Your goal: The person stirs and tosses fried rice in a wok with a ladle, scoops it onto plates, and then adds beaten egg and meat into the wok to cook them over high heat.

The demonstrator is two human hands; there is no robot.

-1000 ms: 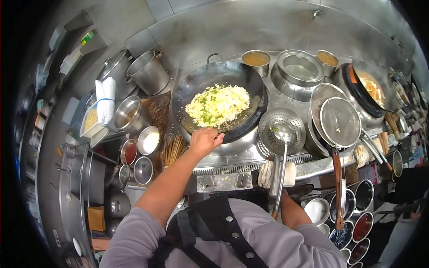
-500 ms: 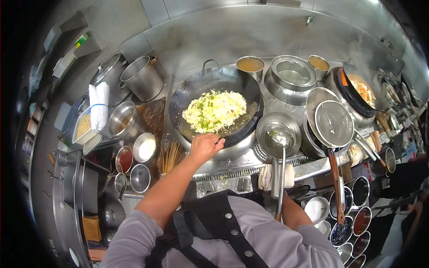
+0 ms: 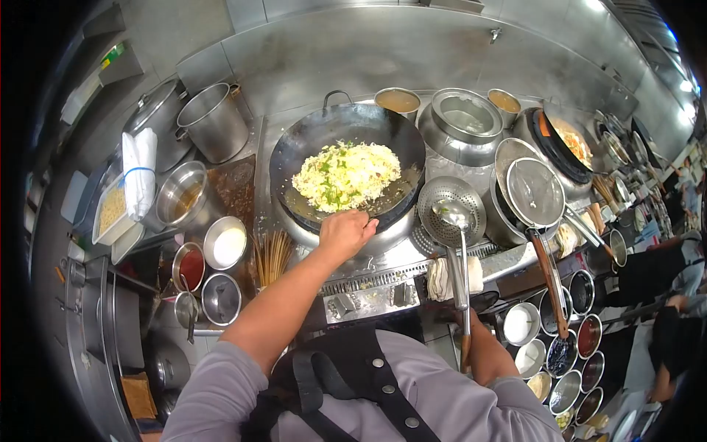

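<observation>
A black wok [image 3: 302, 136] on the near burner holds fried rice [image 3: 350, 175] with yellow egg and green bits. My left hand [image 3: 347, 234] is closed at the wok's near rim, where the grip itself is mostly hidden under my fingers. By the counter's front edge, my right hand [image 3: 475, 321] is largely hidden behind the handles of a perforated skimmer [image 3: 429, 208] and a ladle [image 3: 464, 295]; its fingers do not show. The ladle's bowl rests in the skimmer, and its wooden handle end points down toward me.
Metal pots of broth [image 3: 398, 101] line the back. Mesh strainers [image 3: 536, 193] rest on a pot at right, near a second wok [image 3: 587, 136] with steaming food. Bamboo sticks [image 3: 271, 254] and sauce bowls [image 3: 189, 267] stand left. Several seasoning containers [image 3: 521, 324] and another person's arm [image 3: 666, 361] are lower right.
The view has turned, so most things sit farther left and slightly higher. My left hand stays at the wok's near rim, and the rice stays inside the wok.
</observation>
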